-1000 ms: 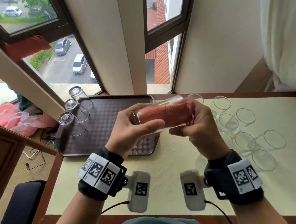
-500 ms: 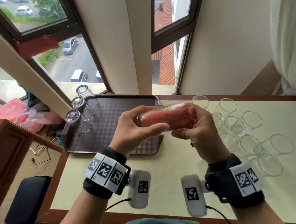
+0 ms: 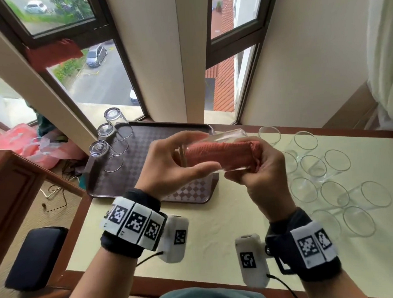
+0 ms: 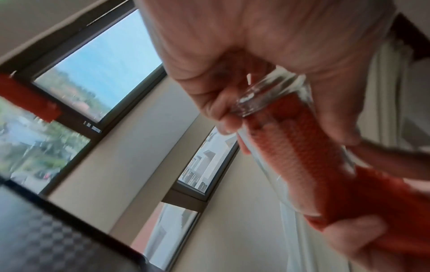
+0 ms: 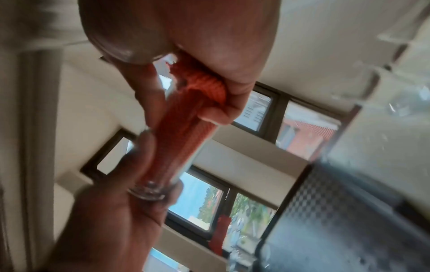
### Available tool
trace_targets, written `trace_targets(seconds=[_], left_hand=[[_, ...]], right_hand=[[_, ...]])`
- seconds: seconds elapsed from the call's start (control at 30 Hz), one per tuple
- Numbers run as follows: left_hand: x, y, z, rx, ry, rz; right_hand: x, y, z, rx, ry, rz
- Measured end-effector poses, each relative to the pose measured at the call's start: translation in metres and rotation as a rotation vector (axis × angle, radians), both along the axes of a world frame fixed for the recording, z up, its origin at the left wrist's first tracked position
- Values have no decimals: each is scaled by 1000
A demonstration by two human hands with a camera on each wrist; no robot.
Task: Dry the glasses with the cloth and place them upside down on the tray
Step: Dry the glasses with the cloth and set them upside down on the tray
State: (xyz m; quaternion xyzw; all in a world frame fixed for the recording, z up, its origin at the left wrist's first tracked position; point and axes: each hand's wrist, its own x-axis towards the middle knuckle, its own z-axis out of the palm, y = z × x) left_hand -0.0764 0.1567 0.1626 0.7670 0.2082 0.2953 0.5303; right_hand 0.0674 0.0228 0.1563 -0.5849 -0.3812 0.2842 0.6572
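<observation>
Two hands in play, left hand (image 3: pixel 169 166) and right hand (image 3: pixel 260 175), and between their fingers (image 3: pixel 203 169) one held glass (image 3: pixel 224 136) with one red cloth (image 3: pixel 218 154) stuffed inside. Left of the fingers, one brown tray (image 3: pixel 163 137), and on it, count them, three upturned glasses (image 3: pixel 98 148). Right of the fingers, upright glasses (image 3: pixel 337 159) crowd the tabletop (image 3: pixel 217 220): roughly ten, the clear rims overlap too much for an exact tally. Beyond the fingers, one red rag (image 3: pixel 54 52) at the window frame.

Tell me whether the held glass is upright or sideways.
Sideways: the glass lies level between the left hand and right hand, cloth stuffed inside.
</observation>
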Motion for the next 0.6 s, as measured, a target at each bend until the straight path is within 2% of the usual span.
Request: trace_targets(seconds=[0.07,0.1,0.17,0.23,0.33,0.4,0.47,0.5,0.6], left_hand=[[-1,4,-1,361,27,23],[0,4,-2,480,27,25],[2,2,-7,497,23,16],[3,-2,-8,236,21,-35],[4,-11,-2,-344,26,-142],[3,-12,-4,-453,1,-157],[-1,-12,-6,-366,-3,-110],[-2,-12,-8,-241,4,-62],[0,-10,-19,393,47,99]], right_hand=[[-2,0,-1,-4,67,16],[-1,0,1,2,122,28],[3,1,7,7,214,53],[7,1,11,23,258,75],[8,-2,8,52,254,56],[5,-4,7,35,188,58],[4,-5,6,-15,128,75],[5,-6,7,-45,126,102],[9,-6,12,-130,206,195]])
